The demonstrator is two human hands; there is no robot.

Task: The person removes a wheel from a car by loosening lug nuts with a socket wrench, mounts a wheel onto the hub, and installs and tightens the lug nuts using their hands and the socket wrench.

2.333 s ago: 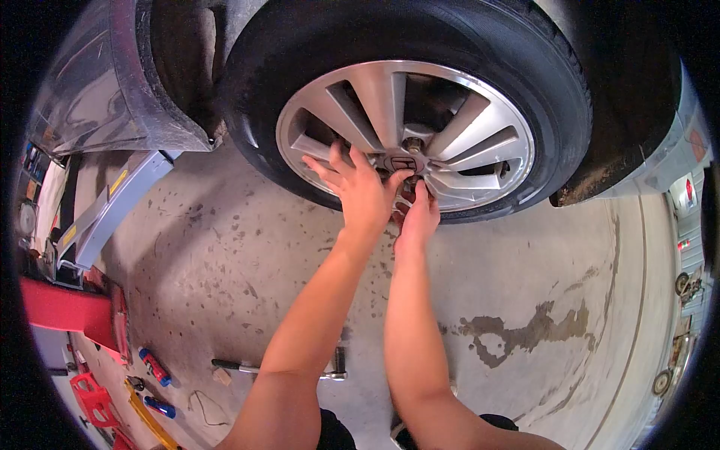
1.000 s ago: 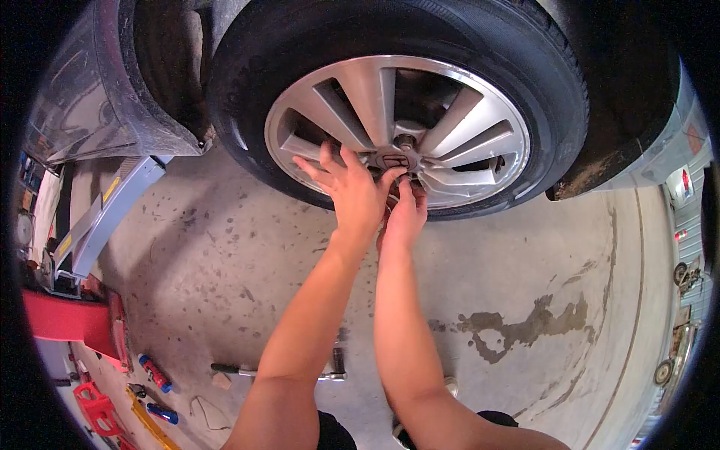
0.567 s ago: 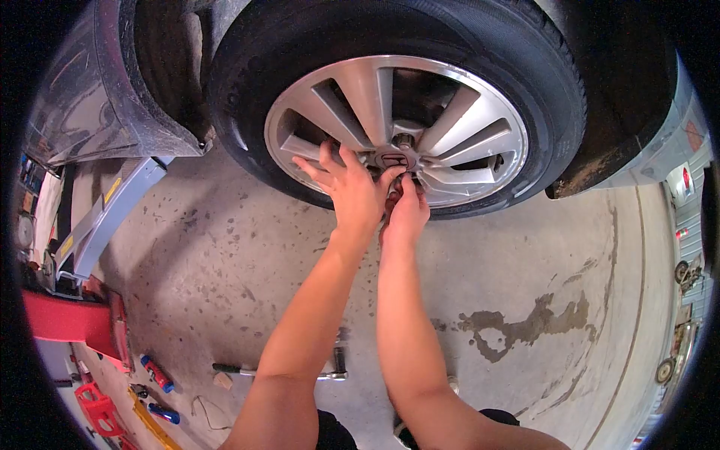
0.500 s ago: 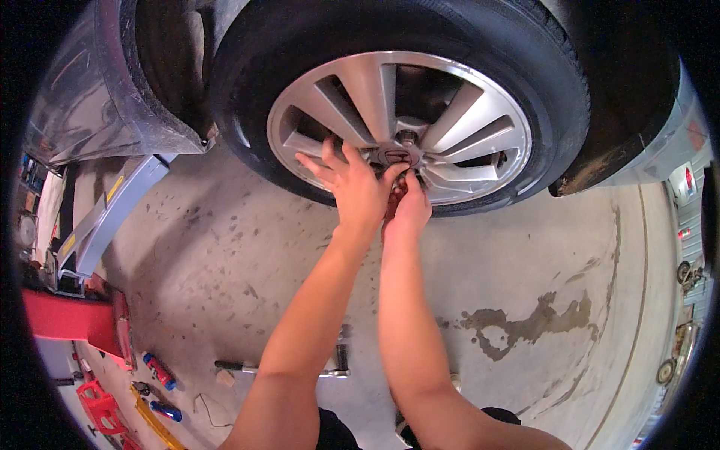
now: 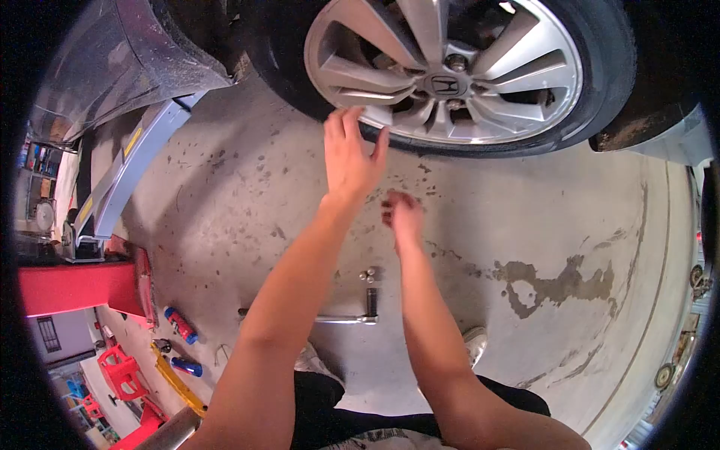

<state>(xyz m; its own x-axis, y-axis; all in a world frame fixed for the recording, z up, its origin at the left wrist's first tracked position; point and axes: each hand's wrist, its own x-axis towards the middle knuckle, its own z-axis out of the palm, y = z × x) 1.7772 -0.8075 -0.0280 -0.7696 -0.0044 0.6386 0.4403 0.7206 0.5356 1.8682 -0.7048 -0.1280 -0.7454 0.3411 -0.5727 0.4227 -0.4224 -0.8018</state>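
Note:
A silver alloy wheel [image 5: 442,45] in a black tire [image 5: 480,147] fills the top of the view. Its center cap [image 5: 445,85] carries an H emblem, and a lug nut [image 5: 455,63] shows above it. My left hand [image 5: 351,154] is open, fingers stretched up beside the wheel's lower left edge, thumb apart. Lower and to the right, my right hand [image 5: 403,214] is over the floor, its fingers darkened and smeared by motion; I cannot tell what they hold. Several loose lug nuts [image 5: 367,275] lie on the floor below, by a long-handled ratchet wrench [image 5: 343,319] with a dark socket [image 5: 372,301].
A grey lift arm [image 5: 142,161] runs under the car body [image 5: 142,67] at left, joined to a red lift base [image 5: 79,289]. Spray cans [image 5: 180,325] lie near a yellow bar [image 5: 176,379]. A wet stain [image 5: 555,281] marks the concrete at right.
Both hands have left the center of the wheel. My right hand has dropped toward the floor, my left has pulled back to the lower left rim. The view has tilted down.

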